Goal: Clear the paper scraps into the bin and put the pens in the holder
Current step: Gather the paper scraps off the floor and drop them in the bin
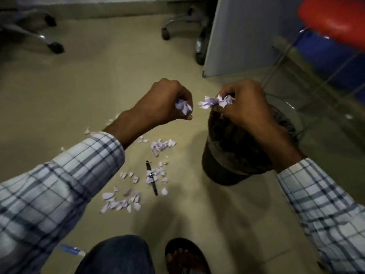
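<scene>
My left hand (164,101) grips a bunch of pale paper scraps (183,105) in a fist, held above the floor left of the bin. A second bunch of scraps (215,101) is pinched in my right hand (245,103), right over the rim of the dark bin (227,167). Several loose scraps (122,202) lie scattered on the floor. Among them lies a black pen (152,178), partly covered by scraps. A blue pen (72,250) lies at the lower left, partly behind my sleeve. No pen holder is in view.
Office chair bases with castors (53,46) (166,33) stand at the back. A grey panel (246,36) and a red stool (333,20) on metal legs are at the right. My knee (116,256) and sandalled foot (183,256) are at the bottom.
</scene>
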A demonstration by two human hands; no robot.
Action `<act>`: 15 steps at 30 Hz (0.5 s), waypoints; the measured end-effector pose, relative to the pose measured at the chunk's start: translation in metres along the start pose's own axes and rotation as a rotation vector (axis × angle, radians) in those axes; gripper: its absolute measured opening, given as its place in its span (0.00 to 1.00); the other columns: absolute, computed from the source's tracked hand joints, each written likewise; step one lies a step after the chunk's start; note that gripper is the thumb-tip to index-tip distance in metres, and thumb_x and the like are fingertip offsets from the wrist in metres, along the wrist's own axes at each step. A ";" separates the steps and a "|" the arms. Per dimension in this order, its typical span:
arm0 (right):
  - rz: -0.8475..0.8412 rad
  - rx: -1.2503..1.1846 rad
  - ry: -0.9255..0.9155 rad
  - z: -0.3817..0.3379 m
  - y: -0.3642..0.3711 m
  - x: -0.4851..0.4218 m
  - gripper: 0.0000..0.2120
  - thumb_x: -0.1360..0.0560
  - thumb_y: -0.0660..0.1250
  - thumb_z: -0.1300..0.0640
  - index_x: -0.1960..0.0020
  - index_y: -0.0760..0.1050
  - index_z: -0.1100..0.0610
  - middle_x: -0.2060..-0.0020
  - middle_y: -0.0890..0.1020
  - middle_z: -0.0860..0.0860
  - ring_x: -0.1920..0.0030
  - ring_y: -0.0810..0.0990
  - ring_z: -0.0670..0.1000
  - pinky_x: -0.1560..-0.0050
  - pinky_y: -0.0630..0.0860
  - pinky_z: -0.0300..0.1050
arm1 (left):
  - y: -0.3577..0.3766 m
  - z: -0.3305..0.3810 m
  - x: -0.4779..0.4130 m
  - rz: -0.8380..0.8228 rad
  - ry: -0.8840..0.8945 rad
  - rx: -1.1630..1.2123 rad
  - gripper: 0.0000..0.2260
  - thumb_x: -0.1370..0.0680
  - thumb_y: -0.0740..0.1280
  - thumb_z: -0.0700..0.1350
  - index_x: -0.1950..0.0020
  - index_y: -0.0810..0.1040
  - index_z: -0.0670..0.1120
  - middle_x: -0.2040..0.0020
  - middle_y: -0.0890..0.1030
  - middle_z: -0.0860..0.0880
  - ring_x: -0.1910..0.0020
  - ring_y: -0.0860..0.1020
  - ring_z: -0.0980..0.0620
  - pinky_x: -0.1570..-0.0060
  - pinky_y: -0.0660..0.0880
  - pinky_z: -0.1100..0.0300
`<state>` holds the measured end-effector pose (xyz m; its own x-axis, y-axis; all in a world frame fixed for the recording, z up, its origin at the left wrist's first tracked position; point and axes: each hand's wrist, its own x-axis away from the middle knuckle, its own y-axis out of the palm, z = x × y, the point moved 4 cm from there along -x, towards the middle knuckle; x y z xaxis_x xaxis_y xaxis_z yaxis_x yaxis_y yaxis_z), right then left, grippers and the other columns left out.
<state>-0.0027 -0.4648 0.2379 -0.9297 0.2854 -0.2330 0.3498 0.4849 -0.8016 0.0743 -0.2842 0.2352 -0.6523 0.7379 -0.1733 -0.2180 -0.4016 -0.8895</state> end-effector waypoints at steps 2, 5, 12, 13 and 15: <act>0.034 0.045 0.066 0.026 -0.028 0.004 0.06 0.35 0.77 0.51 0.60 0.83 0.50 0.61 0.85 0.56 0.58 0.83 0.54 0.55 0.76 0.43 | 0.013 0.030 -0.026 -0.007 0.066 -0.006 0.09 0.34 0.77 0.49 0.56 0.85 0.50 0.61 0.86 0.51 0.60 0.82 0.50 0.57 0.76 0.58; 0.026 0.136 0.185 0.062 -0.054 0.013 0.09 0.34 0.79 0.51 0.57 0.83 0.53 0.60 0.85 0.55 0.58 0.82 0.52 0.57 0.73 0.39 | 0.040 0.071 -0.056 -0.053 0.145 -0.029 0.12 0.35 0.73 0.50 0.53 0.85 0.48 0.59 0.85 0.48 0.57 0.82 0.45 0.57 0.77 0.55; -0.114 0.097 0.304 0.114 -0.054 0.034 0.15 0.37 0.82 0.56 0.53 0.83 0.51 0.55 0.86 0.51 0.55 0.83 0.50 0.46 0.81 0.50 | 0.100 0.092 -0.081 -0.281 0.179 -0.073 0.23 0.35 0.78 0.59 0.43 0.82 0.54 0.49 0.85 0.53 0.51 0.82 0.51 0.56 0.72 0.62; -0.117 0.097 0.319 0.118 -0.052 0.035 0.15 0.37 0.82 0.56 0.52 0.83 0.50 0.54 0.86 0.50 0.56 0.82 0.49 0.46 0.80 0.50 | 0.101 0.090 -0.080 -0.275 0.176 -0.061 0.23 0.35 0.78 0.58 0.43 0.82 0.54 0.49 0.84 0.53 0.51 0.81 0.50 0.54 0.74 0.61; -0.115 0.111 0.330 0.123 -0.049 0.037 0.16 0.37 0.82 0.56 0.51 0.83 0.49 0.52 0.85 0.49 0.57 0.80 0.47 0.47 0.80 0.48 | 0.099 0.085 -0.078 -0.242 0.169 -0.046 0.23 0.34 0.77 0.57 0.41 0.81 0.53 0.47 0.84 0.51 0.49 0.81 0.49 0.50 0.77 0.57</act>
<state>-0.0678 -0.5794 0.2008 -0.8684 0.4945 0.0377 0.2137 0.4417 -0.8713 0.0419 -0.4277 0.1971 -0.4548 0.8904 -0.0186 -0.3163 -0.1811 -0.9312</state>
